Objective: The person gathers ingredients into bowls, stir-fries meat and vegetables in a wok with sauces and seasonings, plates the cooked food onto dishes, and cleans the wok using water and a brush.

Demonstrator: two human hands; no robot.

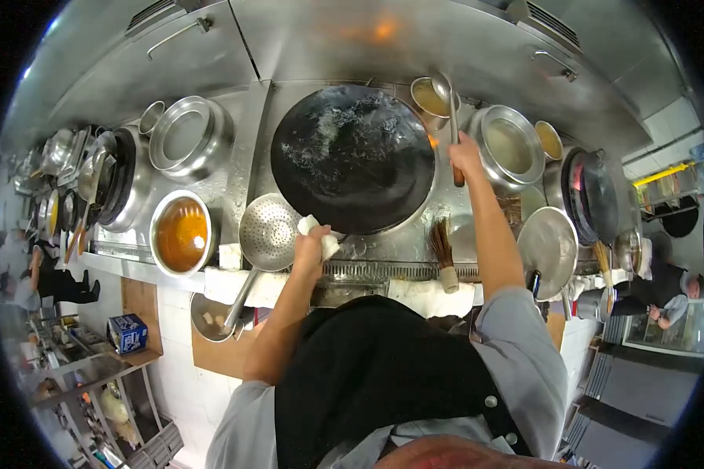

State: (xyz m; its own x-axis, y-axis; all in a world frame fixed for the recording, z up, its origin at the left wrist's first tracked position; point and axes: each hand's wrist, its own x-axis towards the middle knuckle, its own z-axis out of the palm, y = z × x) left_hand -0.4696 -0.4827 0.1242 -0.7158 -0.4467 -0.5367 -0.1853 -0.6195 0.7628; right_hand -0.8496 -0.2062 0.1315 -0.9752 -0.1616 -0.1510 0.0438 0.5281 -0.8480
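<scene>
A large black wok point(352, 168) sits on the burner in front of me, its inside wet, with whitish bubbling or steam in the upper part. My left hand point(309, 248) is closed around a folded white cloth point(327, 245) at the wok's near left rim. Whether it grips a wok handle through the cloth is hidden. To the right of the wok, my right hand point(466, 156) is wrapped around the wooden handle of a ladle point(454, 113). The ladle's bowl points away from me, over a metal pot of yellowish liquid point(430, 98). A perforated strainer point(269, 233) lies beside my left hand.
A bowl of amber oil point(182, 234) stands at left, near a lidded pot point(182, 139). On the right are a pot of cloudy liquid point(513, 147), a bamboo brush point(441, 248) and a metal pan point(547, 248). Other people point(668, 293) stand farther off on both sides.
</scene>
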